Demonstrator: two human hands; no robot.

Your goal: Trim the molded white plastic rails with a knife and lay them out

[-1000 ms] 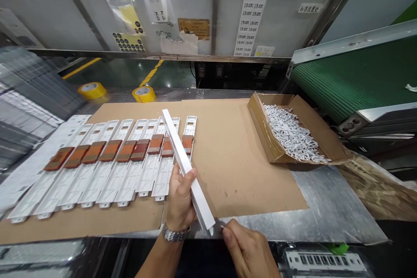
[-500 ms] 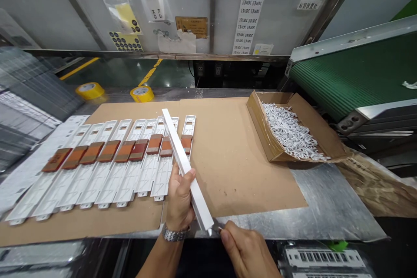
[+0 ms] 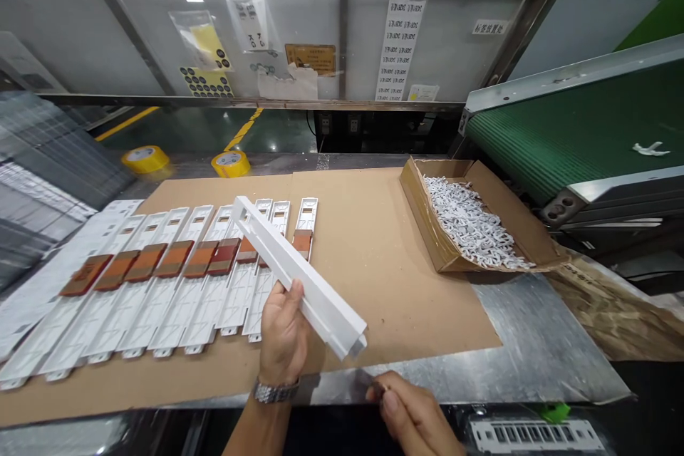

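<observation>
My left hand (image 3: pixel 286 335) is closed around the middle of a long white plastic strip (image 3: pixel 304 285), tilted so its near end points right and down. Below that end, my right hand (image 3: pixel 409 410) grips a small, thin, blade-like tool (image 3: pixel 374 383); blur and the fingers hide most of it, and it is apart from the strip. To the left, several similar white plastic strips (image 3: pixel 200 313) lie side by side on the cardboard sheet (image 3: pixel 363 228), with reddish-brown blocks (image 3: pixel 172 258) across their middles.
An open cardboard box (image 3: pixel 435 242) of small white plastic pieces (image 3: pixel 475 224) stands at the right, beside a green conveyor belt (image 3: pixel 582 128). Two yellow tape rolls (image 3: pixel 231 164) sit at the back left. The metal table edge (image 3: pixel 577 370) runs along the front.
The white strip has turned in my left hand, showing its hollow side, and its near end has risen and swung right. My right hand has moved slightly right and down, away from that end.
</observation>
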